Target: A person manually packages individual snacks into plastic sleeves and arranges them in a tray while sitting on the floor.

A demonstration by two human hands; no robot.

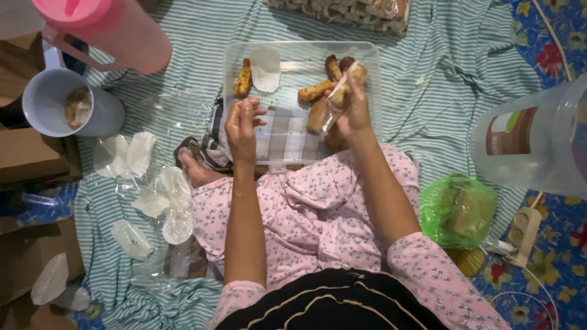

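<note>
**Inspector:** Right hand [353, 113]: fingers closed around a small clear plastic bag [333, 107] holding a golden-brown fried piece, lifted just above the clear rectangular plastic tray [367, 55].

**Clerk:** And the left?

**Inspector:** Left hand [242, 125]: fingertips pinched together, held over the tray's near left corner. I cannot tell whether anything is between them.

**Clerk:** Tray contents?

**Inspector:** Several oblong browned fried pieces [313, 91] toward the right, one more [244, 78] at the left, beside a flat translucent wrapper [266, 68]. The tray rests against the person's lap, on a green-and-white striped cloth [452, 73].

**Clerk:** Surroundings?

**Inspector:** Loose empty clear wrappers [165, 198] lie on the cloth to the left. A white plastic mug [70, 104] and a pink lidded plastic jug [110, 27] stand at upper left. A crumpled green plastic bag [457, 208] sits to the right, near a large translucent jug [538, 143].
</note>
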